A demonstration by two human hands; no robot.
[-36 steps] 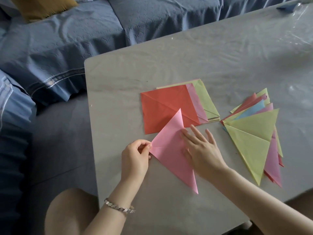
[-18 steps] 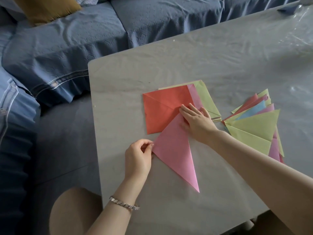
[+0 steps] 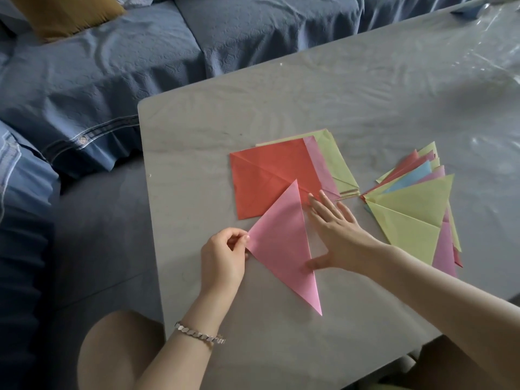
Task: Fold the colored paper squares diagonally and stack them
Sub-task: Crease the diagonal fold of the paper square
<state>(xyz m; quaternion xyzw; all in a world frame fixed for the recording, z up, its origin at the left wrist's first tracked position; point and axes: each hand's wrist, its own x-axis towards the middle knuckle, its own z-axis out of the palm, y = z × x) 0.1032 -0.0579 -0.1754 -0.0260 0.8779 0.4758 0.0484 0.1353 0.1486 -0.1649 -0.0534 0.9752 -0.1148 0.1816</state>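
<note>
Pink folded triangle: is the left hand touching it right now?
Touching. The head view shows the left hand pinching the pink triangle at its left corner between thumb and forefinger, with no gap visible.

On the grey desk (image 3: 365, 108), the left hand (image 3: 222, 260) pinches the left corner of a pink folded triangle (image 3: 281, 243). The right hand (image 3: 337, 232) lies flat with fingers spread along its long right edge. Behind sits a stack of unfolded squares (image 3: 270, 175), red on top; a fan of folded triangles (image 3: 413, 209) lies right.
</note>
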